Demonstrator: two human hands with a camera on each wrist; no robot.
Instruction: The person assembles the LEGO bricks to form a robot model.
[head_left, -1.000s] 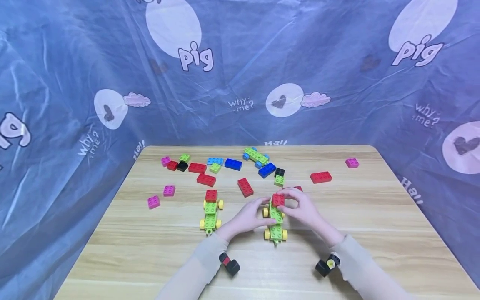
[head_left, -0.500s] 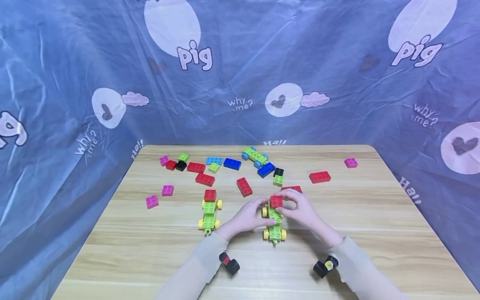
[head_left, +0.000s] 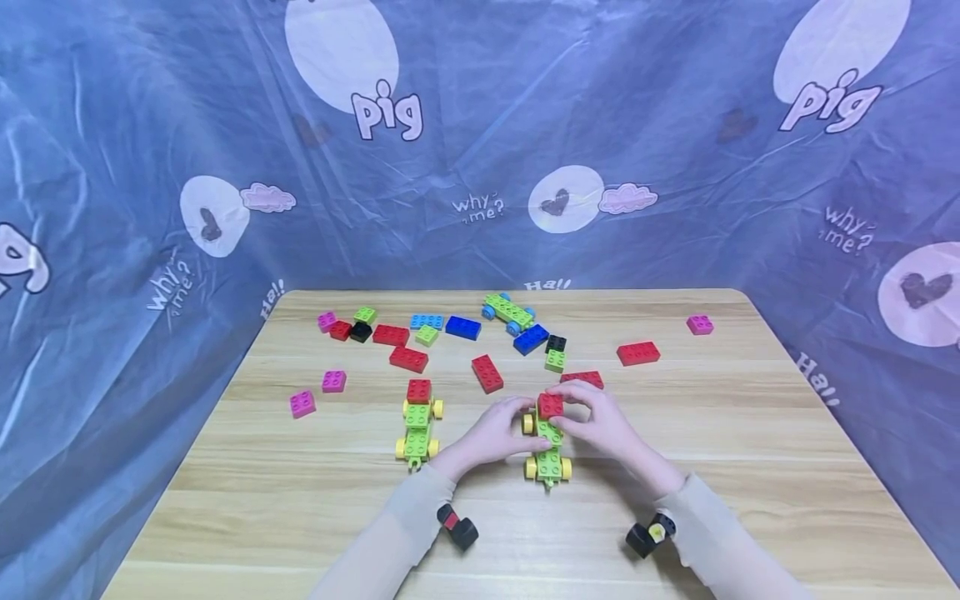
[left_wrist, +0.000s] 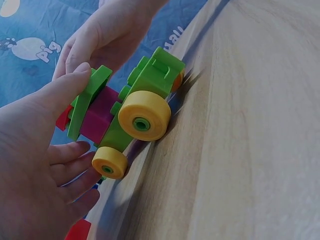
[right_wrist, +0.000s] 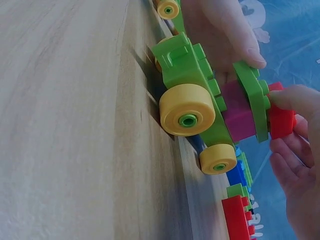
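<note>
My left hand [head_left: 489,435] holds a green toy car [head_left: 549,465] with yellow wheels, its thumb on the near end of a raised green piece [right_wrist: 252,102] and its fingers toward the far end. A magenta brick [right_wrist: 237,111] sits between that piece and the car base. On top of the raised piece, at its far end, is a red square brick [head_left: 551,405], pinched between thumb and fingers of my right hand [head_left: 606,419]. To the left stands a similar green car [head_left: 417,442] with a red brick [head_left: 419,392] on its far end.
Loose bricks lie about the table [head_left: 480,533]: several red ones, such as one at the right [head_left: 638,353], blue bricks [head_left: 463,327] and magenta bricks [head_left: 333,381]. A green car base with blue wheels [head_left: 508,310] is at the back. A patterned blue cloth [head_left: 465,150] surrounds the table.
The view has shifted slightly. Both hands keep their places at the car, and the red brick looks slightly lower over the raised piece.
</note>
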